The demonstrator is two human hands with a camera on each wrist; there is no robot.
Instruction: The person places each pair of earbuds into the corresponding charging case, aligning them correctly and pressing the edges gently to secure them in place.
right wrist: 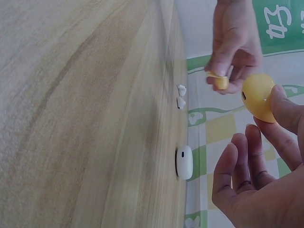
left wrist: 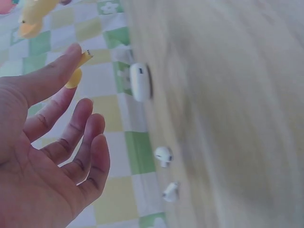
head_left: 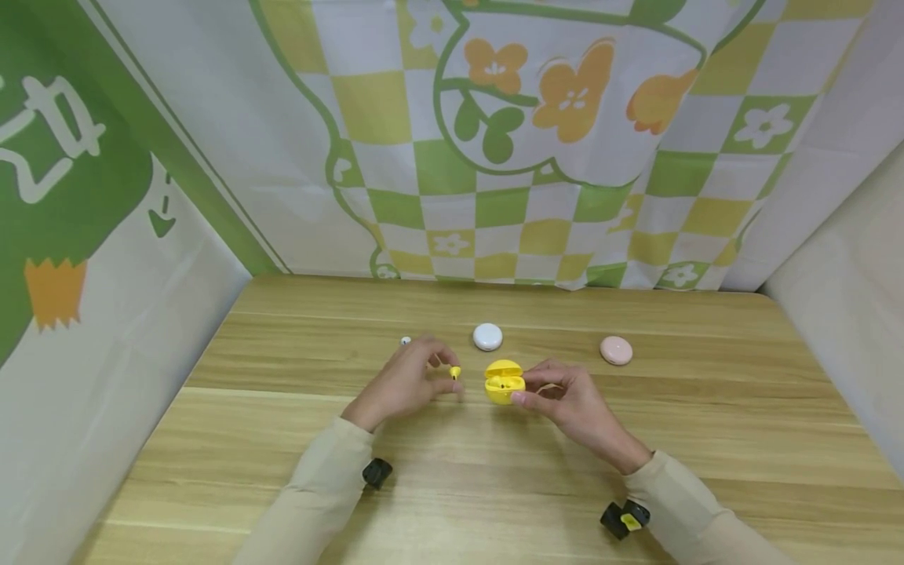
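Between thumb and index finger my left hand (head_left: 412, 380) pinches a yellow earbud (head_left: 455, 372), held up off the table. Its other fingers are loosely bent in the left wrist view. My right hand (head_left: 581, 404) grips a round yellow earbud case (head_left: 504, 391) by its side, with the lid (head_left: 504, 366) raised. Something yellow with a dark spot sits inside the case; the detail is too small to tell. The earbud is just left of the case, apart from it. In the right wrist view the case (right wrist: 258, 97) is between thumb and fingers.
On the wooden table (head_left: 452, 502), a round white case (head_left: 487, 337) lies behind the yellow one and a pink case (head_left: 616, 351) farther right. Two white earbuds (left wrist: 163, 155) lie on the left, partly hidden by my left hand in the head view. A patterned cloth (head_left: 452, 204) hangs behind.
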